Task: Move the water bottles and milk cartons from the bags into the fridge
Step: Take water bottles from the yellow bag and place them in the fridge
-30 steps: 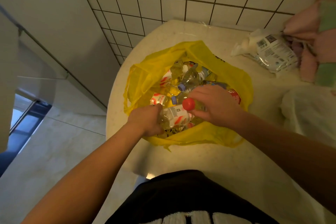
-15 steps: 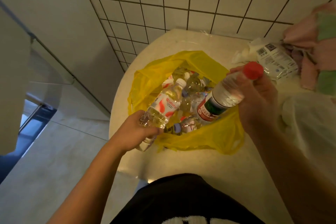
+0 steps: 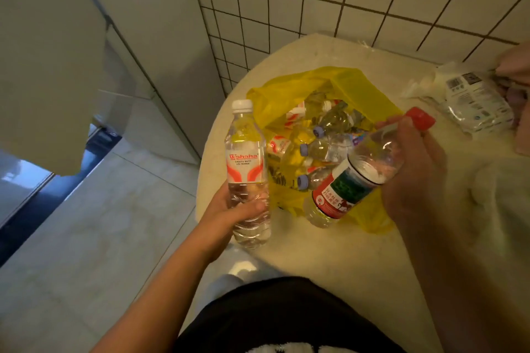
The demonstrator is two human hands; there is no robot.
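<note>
Head view: left hand (image 3: 229,208) wraps the white-capped bottle (image 3: 246,157); right hand (image 3: 414,180) clutches the tilted red-capped bottle (image 3: 341,192), perhaps loosely, so it could drop.

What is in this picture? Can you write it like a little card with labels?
left hand: holds the white-cap bottle upright, left of the bag
right hand: holds the red-cap bottle tilted, over the bag's near edge
bag: yellow, open, on the table
inside bag: more bottles, lying down
packet: on the table, far right
</note>
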